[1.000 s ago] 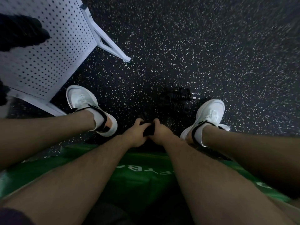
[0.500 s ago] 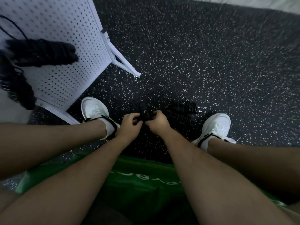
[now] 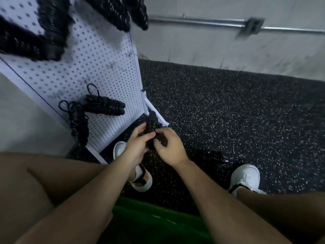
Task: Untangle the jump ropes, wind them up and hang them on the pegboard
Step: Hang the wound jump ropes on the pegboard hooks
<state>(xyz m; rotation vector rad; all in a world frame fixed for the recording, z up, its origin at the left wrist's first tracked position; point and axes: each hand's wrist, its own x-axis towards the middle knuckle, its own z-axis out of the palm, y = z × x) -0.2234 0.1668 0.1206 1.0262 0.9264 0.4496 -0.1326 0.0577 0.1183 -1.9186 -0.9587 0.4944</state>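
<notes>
A wound black jump rope (image 3: 151, 124) stands upright between my hands, its handle end pointing up. My left hand (image 3: 137, 144) grips its left side and my right hand (image 3: 168, 147) pinches its lower part from the right. The white pegboard (image 3: 109, 67) leans at the left. Two wound black ropes (image 3: 98, 106) hang low on it, and several more (image 3: 52, 32) hang higher up, blurred. Another black rope bundle (image 3: 213, 154) lies on the floor to the right of my hands.
The floor (image 3: 228, 111) is dark speckled rubber. A grey wall with a metal conduit (image 3: 202, 22) runs along the back. My white shoes (image 3: 246, 176) flank the hands, and a green seat (image 3: 154, 221) is under me. The pegboard's white foot (image 3: 156, 113) juts out beside the held rope.
My hands have lifted the wound rope off the floor toward the pegboard's lower corner. The view has tilted up, showing more of the board and the wall.
</notes>
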